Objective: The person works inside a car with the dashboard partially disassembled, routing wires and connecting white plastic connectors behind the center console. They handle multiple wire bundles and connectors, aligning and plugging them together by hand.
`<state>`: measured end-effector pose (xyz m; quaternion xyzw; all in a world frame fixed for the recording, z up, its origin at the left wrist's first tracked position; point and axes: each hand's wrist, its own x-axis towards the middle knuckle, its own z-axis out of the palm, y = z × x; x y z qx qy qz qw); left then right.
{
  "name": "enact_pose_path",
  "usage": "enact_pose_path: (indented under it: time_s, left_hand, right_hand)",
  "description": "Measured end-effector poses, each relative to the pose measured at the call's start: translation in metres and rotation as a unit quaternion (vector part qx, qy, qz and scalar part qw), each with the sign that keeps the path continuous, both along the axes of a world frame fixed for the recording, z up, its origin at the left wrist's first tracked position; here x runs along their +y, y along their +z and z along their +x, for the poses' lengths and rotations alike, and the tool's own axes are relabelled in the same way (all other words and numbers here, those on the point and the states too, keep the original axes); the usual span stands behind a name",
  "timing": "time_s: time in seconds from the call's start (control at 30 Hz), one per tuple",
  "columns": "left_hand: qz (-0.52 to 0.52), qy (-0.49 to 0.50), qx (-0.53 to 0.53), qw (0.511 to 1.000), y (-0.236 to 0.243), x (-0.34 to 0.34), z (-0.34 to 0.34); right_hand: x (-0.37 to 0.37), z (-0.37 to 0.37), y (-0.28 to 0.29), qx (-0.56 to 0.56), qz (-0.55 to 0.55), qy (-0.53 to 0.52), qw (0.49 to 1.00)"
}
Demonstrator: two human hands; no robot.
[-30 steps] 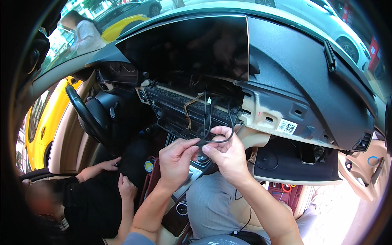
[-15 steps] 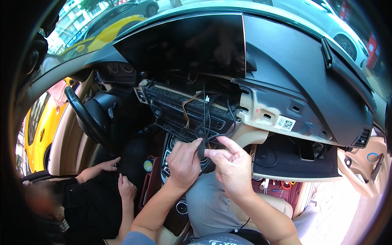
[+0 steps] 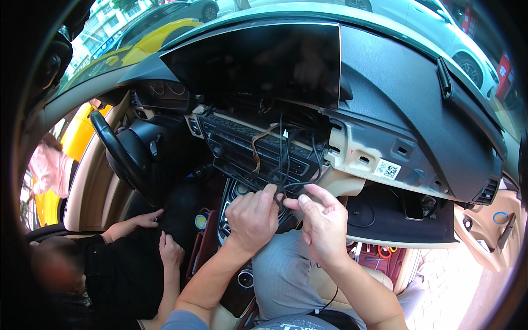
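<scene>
I sit in the front passenger seat of a car with a taken-apart dashboard. My left hand and my right hand are close together below the centre console, both pinching a bundle of thin black cables. The cables hang down from an opening behind the black display screen and across the black control panel, which is pulled forward out of the dash. An orange-brown wire loops in front of that panel.
Another person sits in the driver's seat at lower left, hands near the dark footwell below the steering wheel. The glovebox area on the right gapes open. Red tools lie in the footwell. Yellow and white cars stand outside.
Both hands have stayed on the cables and drawn a little closer together. The view has shifted slightly, bringing the dashboard lower in the picture.
</scene>
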<state>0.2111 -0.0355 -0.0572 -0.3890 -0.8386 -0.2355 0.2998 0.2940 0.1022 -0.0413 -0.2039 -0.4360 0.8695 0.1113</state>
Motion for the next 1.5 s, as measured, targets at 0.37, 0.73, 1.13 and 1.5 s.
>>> enact_pose_path:
  time_s: [0.37, 0.73, 1.13, 1.5]
  left_hand:
    - [0.360, -0.070, -0.617, 0.696, 0.022, -0.006, -0.013]
    - [0.496, -0.207, -0.836, 0.108, -0.018, -0.016, -0.008]
    - [0.527, -0.228, -0.768, 0.283, -0.019, -0.023, 0.005]
    - [0.115, -0.145, -0.145, 0.972, -0.001, -0.003, -0.011]
  right_hand:
    - [-0.001, -0.050, -0.010, 0.112, -0.050, 0.105, 0.987]
    - [0.013, -0.049, -0.026, 0.114, -0.028, 0.222, 0.968]
    - [0.013, -0.023, -0.025, 0.121, 0.242, 0.129, 0.954]
    - [0.014, -0.013, -0.012, -0.011, 0.346, 0.088, 0.934]
